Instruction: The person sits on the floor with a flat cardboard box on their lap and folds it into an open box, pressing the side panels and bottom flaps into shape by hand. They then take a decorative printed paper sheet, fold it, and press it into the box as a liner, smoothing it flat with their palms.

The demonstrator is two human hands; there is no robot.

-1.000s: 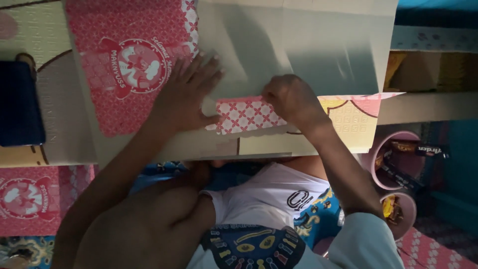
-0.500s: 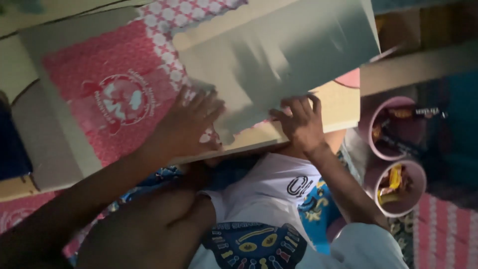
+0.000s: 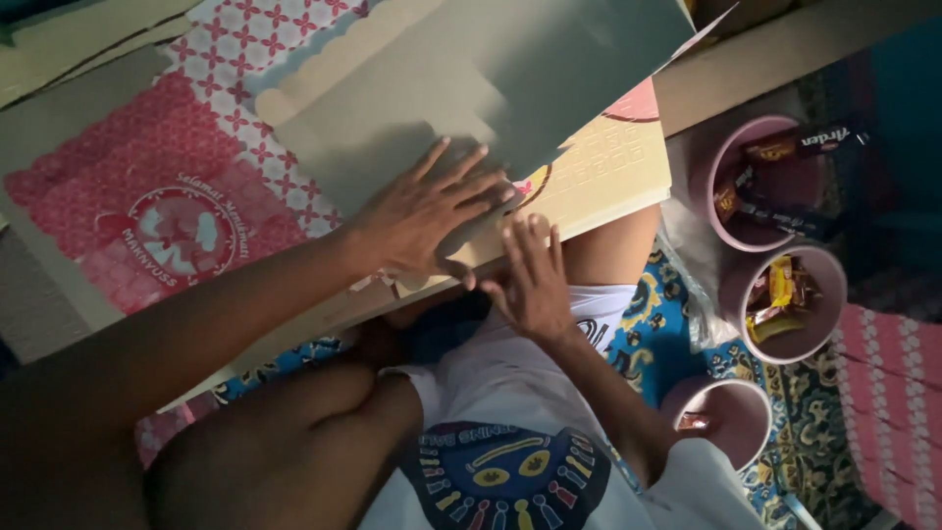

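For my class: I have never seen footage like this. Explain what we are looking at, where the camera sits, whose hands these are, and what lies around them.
There is no machine here. A person wears a camera on the head, so the view looks down at that person's own bare hands and lap. The left hand lies flat, fingers spread, on a grey cardboard flap of an unfolded box. The right hand touches the box's cream edge just below. Neither hand closes a grip on anything. The box's pink patterned panel spreads to one side. On the other side stand three pink cups, holding wrapped sweets, on a patterned mat.
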